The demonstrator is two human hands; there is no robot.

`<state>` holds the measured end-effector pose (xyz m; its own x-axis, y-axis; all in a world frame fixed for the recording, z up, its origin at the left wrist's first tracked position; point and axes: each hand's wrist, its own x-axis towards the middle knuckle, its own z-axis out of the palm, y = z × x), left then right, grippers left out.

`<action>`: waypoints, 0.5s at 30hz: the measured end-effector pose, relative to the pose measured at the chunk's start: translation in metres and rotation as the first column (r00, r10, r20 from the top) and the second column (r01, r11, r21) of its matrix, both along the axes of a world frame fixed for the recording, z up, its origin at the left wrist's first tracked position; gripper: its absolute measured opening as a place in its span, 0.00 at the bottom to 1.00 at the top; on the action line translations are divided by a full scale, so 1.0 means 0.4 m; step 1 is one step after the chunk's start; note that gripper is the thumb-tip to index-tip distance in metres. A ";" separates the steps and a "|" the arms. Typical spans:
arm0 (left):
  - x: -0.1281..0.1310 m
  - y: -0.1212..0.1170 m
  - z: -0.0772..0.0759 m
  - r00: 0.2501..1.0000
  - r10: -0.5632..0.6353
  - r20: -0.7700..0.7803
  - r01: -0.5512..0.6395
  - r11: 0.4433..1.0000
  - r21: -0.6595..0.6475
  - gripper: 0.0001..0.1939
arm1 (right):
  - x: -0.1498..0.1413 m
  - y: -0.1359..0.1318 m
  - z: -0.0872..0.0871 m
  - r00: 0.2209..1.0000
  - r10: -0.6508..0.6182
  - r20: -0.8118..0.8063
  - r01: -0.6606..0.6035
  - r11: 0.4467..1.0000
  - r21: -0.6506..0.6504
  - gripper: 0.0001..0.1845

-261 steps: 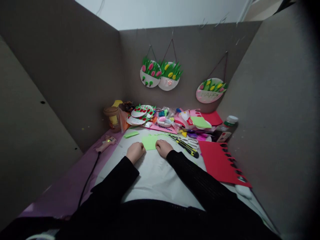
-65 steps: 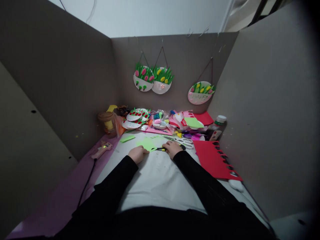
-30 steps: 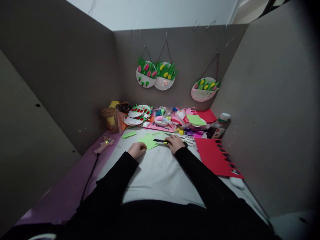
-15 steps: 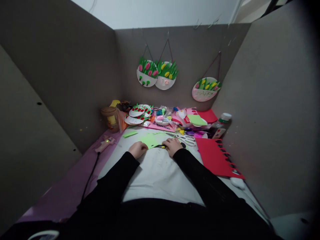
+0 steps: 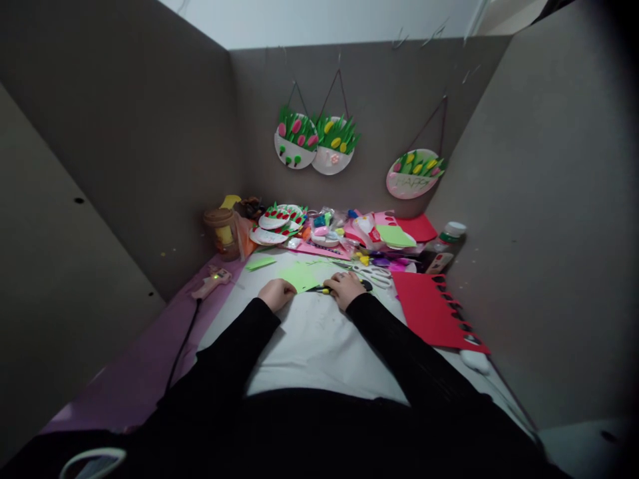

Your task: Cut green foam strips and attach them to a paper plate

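Observation:
A light green sheet of paper [image 5: 298,273] lies on the white table cover between my hands. My left hand [image 5: 277,294] is closed, its fingertips pinching the paper's near left corner. My right hand [image 5: 344,290] curls over a pair of black-and-yellow scissors [image 5: 368,285], whose dark tip points left at the paper's near right edge. My fingers hide the middle of the scissors. Just beyond my right hand lie white-handled scissors [image 5: 374,275]. A smaller folded green piece [image 5: 260,263] sits to the left of the sheet.
Red paper [image 5: 433,311] with a cut-out edge lies at the right. A corded pink glue gun [image 5: 212,285] is on the left. Along the back are a brown cup [image 5: 222,233], decorated paper plates [image 5: 273,218], craft packets and a bottle [image 5: 449,237]. Grey panels enclose three sides.
The camera view has shifted slightly. Both hands stay almost where they were, the left on the green paper and the right on the scissors.

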<state>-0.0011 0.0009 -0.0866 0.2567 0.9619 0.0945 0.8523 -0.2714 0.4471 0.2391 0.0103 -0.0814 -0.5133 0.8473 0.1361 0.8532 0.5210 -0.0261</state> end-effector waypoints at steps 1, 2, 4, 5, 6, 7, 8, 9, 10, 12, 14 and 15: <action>0.000 0.000 0.000 1.000 0.003 0.008 -0.003 1.000 -0.007 0.11 | -0.003 -0.001 0.001 1.000 -0.002 0.003 0.002 1.000 0.000 0.17; 0.000 0.000 0.000 1.000 0.006 0.013 -0.006 1.000 -0.014 0.11 | -0.006 -0.001 0.003 1.000 -0.003 0.007 0.003 1.000 -0.001 0.17; 0.000 0.001 0.000 1.000 0.004 0.018 -0.003 1.000 -0.023 0.11 | -0.015 -0.002 0.005 1.000 0.003 0.012 -0.003 1.000 -0.004 0.17; -0.001 0.001 -0.001 1.000 0.001 0.018 -0.001 1.000 -0.022 0.11 | -0.019 -0.002 0.006 1.000 0.008 0.012 -0.008 1.000 -0.004 0.17; -0.001 0.002 -0.001 1.000 -0.001 0.017 0.001 1.000 -0.020 0.11 | -0.021 -0.002 0.006 1.000 0.013 0.011 -0.013 1.000 -0.006 0.16; -0.001 0.003 -0.002 1.000 -0.002 0.016 0.003 1.000 -0.018 0.12 | -0.021 -0.003 0.006 1.000 0.019 0.008 -0.019 1.000 -0.008 0.16; -0.002 0.003 -0.003 1.000 -0.001 0.015 0.002 1.000 -0.018 0.12 | -0.020 -0.003 0.005 1.000 0.025 0.003 -0.025 1.000 -0.009 0.16; -0.003 0.004 -0.004 1.000 0.000 0.013 0.001 1.000 -0.018 0.12 | -0.017 -0.004 0.004 1.000 0.030 -0.001 -0.030 1.000 -0.008 0.17; -0.003 0.004 -0.005 1.000 0.000 0.012 0.001 1.000 -0.019 0.12 | -0.015 -0.004 0.003 0.999 0.032 -0.006 -0.032 0.999 -0.006 0.17; -0.004 0.003 -0.006 1.000 -0.002 0.015 0.002 1.000 -0.012 0.11 | -0.011 -0.006 0.000 0.999 0.035 -0.013 -0.035 0.999 0.002 0.17; -0.004 0.000 -0.006 1.000 0.000 0.027 0.000 1.000 0.008 0.10 | -0.013 -0.008 0.000 0.999 0.040 -0.014 -0.040 0.999 0.008 0.16; -0.003 -0.002 -0.005 0.999 0.006 0.035 -0.007 1.000 0.022 0.09 | -0.017 -0.010 0.000 0.999 0.048 -0.012 -0.048 0.999 0.008 0.16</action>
<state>-0.0025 0.0002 -0.0886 0.2465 0.9611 0.1246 0.8379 -0.2760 0.4709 0.2324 0.0062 -0.0813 -0.5514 0.8208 0.1494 0.8269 0.5614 -0.0323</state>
